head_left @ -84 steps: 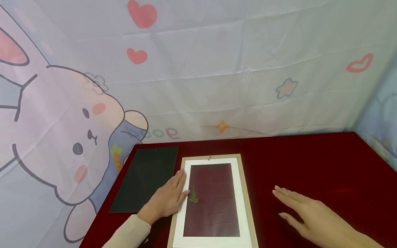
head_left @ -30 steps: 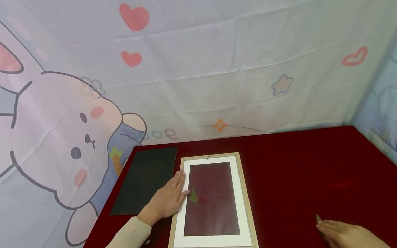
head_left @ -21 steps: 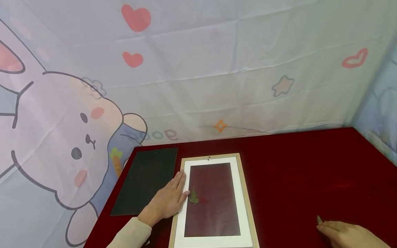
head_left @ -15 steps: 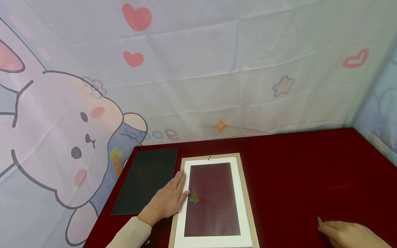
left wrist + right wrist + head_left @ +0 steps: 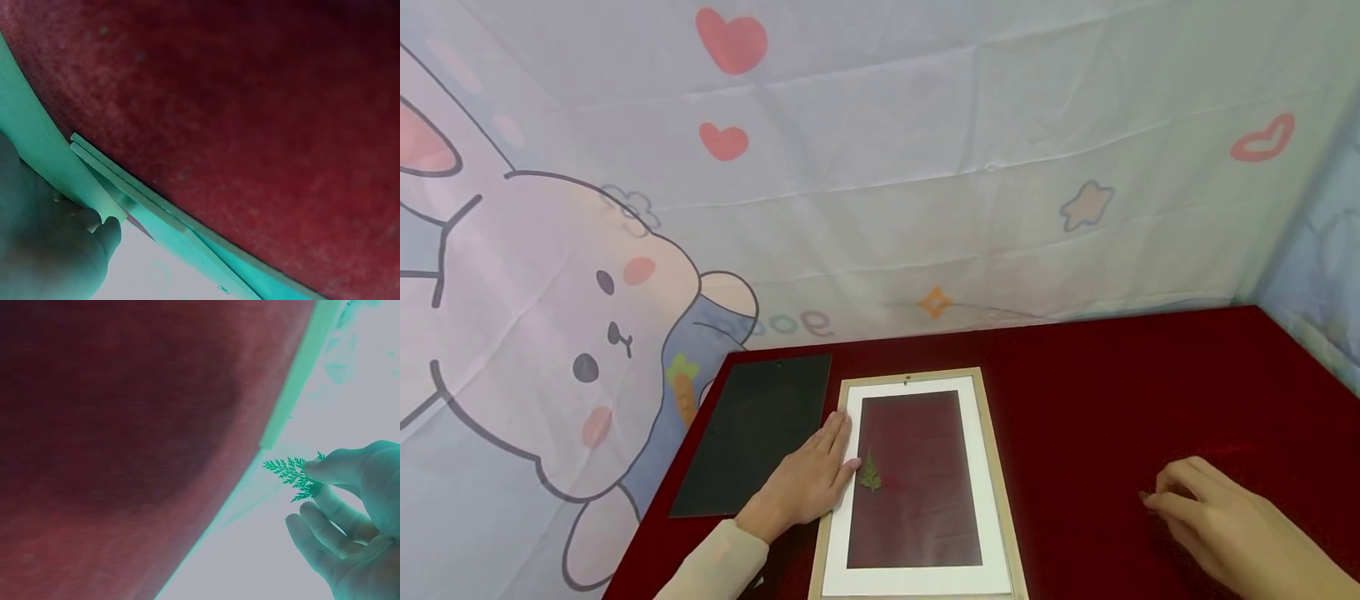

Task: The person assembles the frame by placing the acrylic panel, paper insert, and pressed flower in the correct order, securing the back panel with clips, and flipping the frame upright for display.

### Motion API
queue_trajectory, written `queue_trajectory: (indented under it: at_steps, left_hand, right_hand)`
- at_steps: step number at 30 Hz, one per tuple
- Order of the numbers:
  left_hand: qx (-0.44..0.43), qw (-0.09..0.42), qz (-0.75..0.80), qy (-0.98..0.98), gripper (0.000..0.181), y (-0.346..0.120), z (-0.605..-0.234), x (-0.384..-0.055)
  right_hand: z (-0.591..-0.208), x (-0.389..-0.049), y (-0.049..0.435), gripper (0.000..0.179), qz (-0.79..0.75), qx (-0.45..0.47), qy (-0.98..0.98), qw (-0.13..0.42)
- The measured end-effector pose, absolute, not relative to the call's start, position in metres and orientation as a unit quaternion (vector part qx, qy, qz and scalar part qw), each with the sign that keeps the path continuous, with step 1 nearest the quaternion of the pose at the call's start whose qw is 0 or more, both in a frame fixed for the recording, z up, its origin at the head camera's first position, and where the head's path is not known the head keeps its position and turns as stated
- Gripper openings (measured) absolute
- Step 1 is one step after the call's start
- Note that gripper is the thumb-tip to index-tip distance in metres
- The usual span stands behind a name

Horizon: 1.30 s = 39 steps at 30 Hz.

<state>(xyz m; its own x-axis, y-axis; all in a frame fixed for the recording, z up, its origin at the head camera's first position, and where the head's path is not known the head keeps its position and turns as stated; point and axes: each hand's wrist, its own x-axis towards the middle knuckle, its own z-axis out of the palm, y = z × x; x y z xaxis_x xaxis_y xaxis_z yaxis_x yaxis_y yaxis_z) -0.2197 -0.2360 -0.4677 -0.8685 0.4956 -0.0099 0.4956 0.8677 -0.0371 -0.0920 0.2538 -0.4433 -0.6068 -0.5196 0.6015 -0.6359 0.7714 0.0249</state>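
My left hand (image 5: pixel 805 482) rests flat with straight fingers along the left side of a light wooden picture frame (image 5: pixel 997 492) that has a white mat (image 5: pixel 981 467) around a clear middle. Through that middle shows the red cloth. A small green fern leaf (image 5: pixel 870 473) lies by the mat's inner left edge, close to my left thumb. Off to the right of the frame, my right hand (image 5: pixel 1213 517) pinches another small leaf sprig between thumb and index finger. In the right wrist view this fern sprig (image 5: pixel 287 470) spreads out past the fingertips, its base hidden by them.
A dark backing board (image 5: pixel 760 437) lies left of the frame near the table's left edge. Red cloth (image 5: pixel 1112 400) covers the table. Behind it hangs a printed curtain (image 5: pixel 880 208) with a cartoon rabbit and hearts.
My right hand went from open beside the frame down to the cloth at lower right, took a fern sprig, and now lifts it up and leftward. My left hand has stayed on the frame.
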Motion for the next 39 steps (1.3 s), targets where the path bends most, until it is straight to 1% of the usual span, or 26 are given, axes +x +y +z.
queue_trajectory:
  at_steps: [6,10,14,15,17,18,22,25,27,32,34,37,39]
  left_hand:
    - [0.259,0.008,-0.02,0.966,0.069,-0.235,-0.469,-0.221]
    - [0.257,0.012,-0.025,0.966,0.07,-0.235,-0.469,-0.222]
    - [0.256,0.006,-0.026,0.966,0.069,-0.235,-0.468,-0.221]
    - [0.255,0.005,-0.027,0.967,0.07,-0.235,-0.468,-0.221]
    - [0.255,0.003,-0.026,0.967,0.07,-0.234,-0.468,-0.221]
    - [0.255,0.003,-0.026,0.967,0.07,-0.234,-0.468,-0.22]
    - [0.257,0.0,-0.027,0.966,0.07,-0.234,-0.467,-0.219]
    - [0.258,-0.005,-0.033,0.966,0.069,-0.235,-0.465,-0.219]
    - [0.26,-0.009,-0.036,0.965,0.069,-0.235,-0.464,-0.218]
    - [0.263,-0.008,-0.033,0.964,0.069,-0.235,-0.464,-0.217]
    - [0.262,-0.005,-0.034,0.964,0.069,-0.235,-0.465,-0.217]
    - [0.263,-0.002,-0.039,0.964,0.069,-0.235,-0.465,-0.216]
    - [0.263,-0.004,-0.04,0.964,0.07,-0.235,-0.464,-0.216]
  right_hand:
    - [-0.431,-0.096,0.24,0.072,0.112,0.303,-0.9,0.292]
    - [-0.425,-0.097,0.23,0.069,0.113,0.27,-0.911,0.29]
    - [-0.417,-0.1,0.22,0.016,0.136,0.229,-0.923,0.277]
    - [-0.415,-0.101,0.217,0.016,0.146,0.221,-0.925,0.271]
    - [-0.412,-0.103,0.211,0.036,0.171,0.205,-0.929,0.257]
    - [-0.411,-0.104,0.209,0.036,0.183,0.198,-0.93,0.247]
    - [-0.405,-0.11,0.197,0.029,0.26,0.175,-0.929,0.198]
    - [-0.401,-0.118,0.185,0.024,0.304,0.166,-0.921,0.177]
    - [-0.399,-0.124,0.177,0.021,0.326,0.167,-0.914,0.175]
    - [-0.399,-0.142,0.157,0.022,0.36,0.19,-0.89,0.205]
    - [-0.399,-0.148,0.15,0.023,0.37,0.194,-0.884,0.209]
    - [-0.397,-0.155,0.143,0.019,0.384,0.181,-0.886,0.188]
    - [-0.395,-0.159,0.138,0.015,0.394,0.165,-0.889,0.163]
